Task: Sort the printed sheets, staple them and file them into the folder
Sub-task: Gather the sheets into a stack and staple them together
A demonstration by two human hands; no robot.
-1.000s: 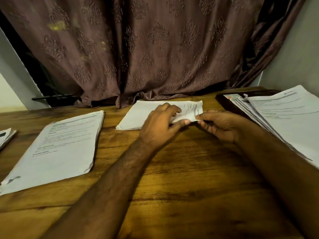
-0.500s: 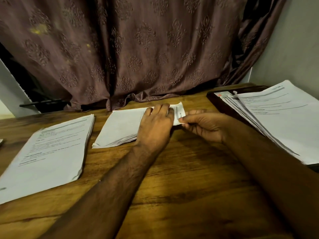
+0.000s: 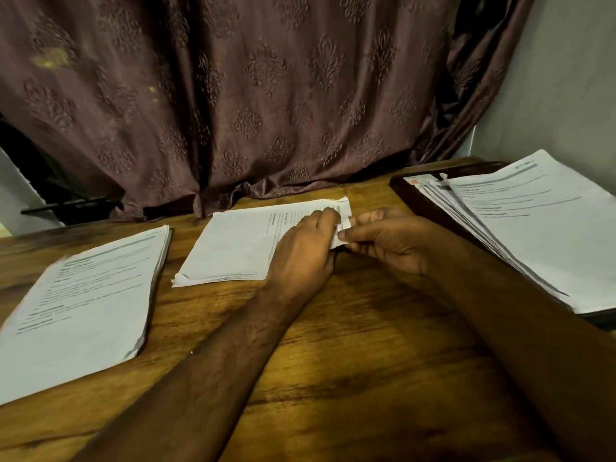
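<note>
A small stack of printed sheets lies in the middle of the wooden table, near the curtain. My left hand rests on its right part, fingers curled over the top corner. My right hand pinches the right-hand corner of the stack between thumb and fingers. A second stack of printed sheets lies flat at the left. At the right a thick pile of sheets sits on a dark folder. No stapler is in view.
A brown patterned curtain hangs down to the table's far edge. A pale wall stands at the right. Bare wood shows in front of my forearms.
The middle stack has slid a little nearer and turned. My left hand moved flatter onto it, and my right hand has closed in on its corner. The view shifted slightly right.
</note>
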